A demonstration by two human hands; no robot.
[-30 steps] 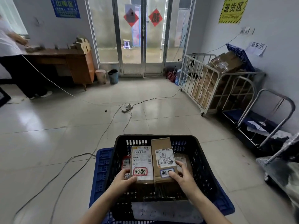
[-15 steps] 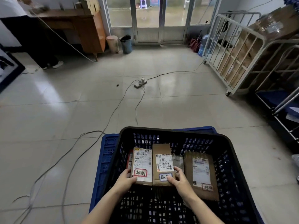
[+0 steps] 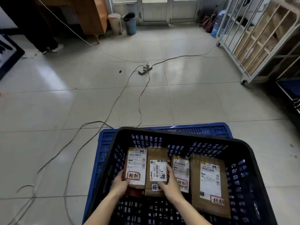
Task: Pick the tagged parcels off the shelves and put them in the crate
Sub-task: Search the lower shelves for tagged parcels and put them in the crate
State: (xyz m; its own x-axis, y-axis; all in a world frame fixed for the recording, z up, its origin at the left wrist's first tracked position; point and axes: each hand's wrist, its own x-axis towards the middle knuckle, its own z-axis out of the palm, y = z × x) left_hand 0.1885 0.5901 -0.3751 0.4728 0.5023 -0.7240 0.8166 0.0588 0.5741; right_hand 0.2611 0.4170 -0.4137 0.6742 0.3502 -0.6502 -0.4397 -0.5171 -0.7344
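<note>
A black plastic crate [image 3: 253,161] stands on a blue pallet [image 3: 215,129] in front of me. Inside it, my left hand [image 3: 119,184] grips the near end of a small brown parcel [image 3: 137,163] with a red-edged tag. My right hand [image 3: 168,184] grips a taller brown parcel [image 3: 156,156] with a blue-edged tag, right beside the first. Two more tagged parcels lie flat to the right: a small one [image 3: 181,169] and a large one [image 3: 209,184]. A red item shows under my left-hand parcel.
Grey cables [image 3: 113,108] and a power strip [image 3: 145,69] run across the tiled floor ahead. A white wire cage cart [image 3: 253,41] with boxes stands at the right. A wooden desk [image 3: 90,15], two bins [image 3: 129,23] and a person's legs [image 3: 47,41] are at the back.
My view has tilted down and closer to the crate. Both hands have lowered their two parcels deeper into the crate, beside the flat parcels at the right.
</note>
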